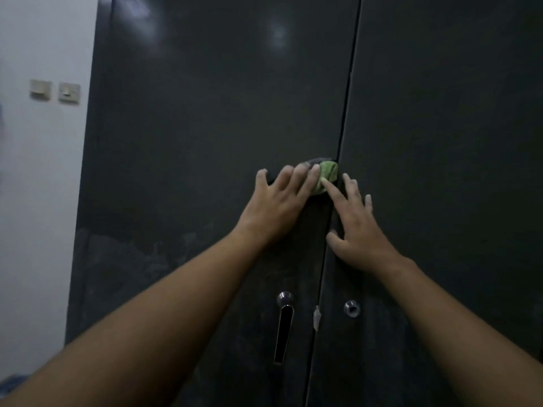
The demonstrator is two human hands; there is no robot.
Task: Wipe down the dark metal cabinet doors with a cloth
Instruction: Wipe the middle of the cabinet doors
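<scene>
The green cloth (326, 175) sits bunched against the left door (205, 113) of the dark metal cabinet, right at the seam (345, 118) about mid-height. The left hand (282, 204) presses it flat with spread, straight fingers, while the right hand (360, 227) lies open on the right door (440, 142), its forefinger touching the cloth's edge. From here I'd say the job is well short of finished: pale dusty smears (132, 259) cover the left door's lower part around the knobs (285, 298), and the right door shows no clear sign of wiping, though the light is dim.
</scene>
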